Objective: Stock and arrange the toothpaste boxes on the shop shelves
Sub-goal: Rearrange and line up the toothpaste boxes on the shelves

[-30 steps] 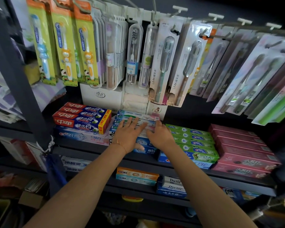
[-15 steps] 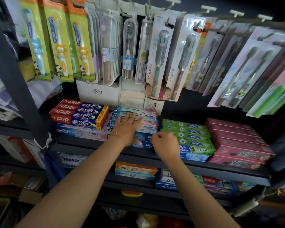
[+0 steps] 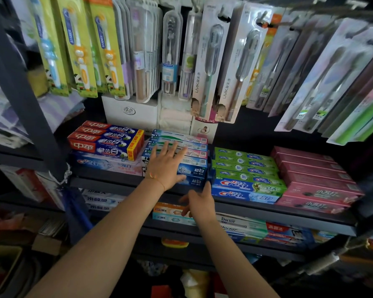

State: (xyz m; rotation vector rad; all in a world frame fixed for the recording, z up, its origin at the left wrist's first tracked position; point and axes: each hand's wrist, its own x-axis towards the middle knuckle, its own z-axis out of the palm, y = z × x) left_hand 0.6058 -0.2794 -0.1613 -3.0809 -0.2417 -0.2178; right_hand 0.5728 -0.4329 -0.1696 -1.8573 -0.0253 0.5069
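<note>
- Head view: left hand (image 3: 167,166) lies flat, fingers spread, on the blue toothpaste boxes (image 3: 192,168); pushing unevenly could skew the stack.
- Right hand (image 3: 199,201), fingers loosely spread and holding nothing, hangs before the shelf edge (image 3: 289,214); it might knock the lower-shelf box (image 3: 170,214).

Toothpaste boxes (image 3: 181,155) stacked mid-shelf (image 3: 267,211); left hand (image 3: 166,166) flat on top. Right hand (image 3: 199,204) before shelf edge, below. Toothbrush packs (image 3: 211,61) hang above. More boxes (image 3: 241,229) on shelf beneath.
</note>
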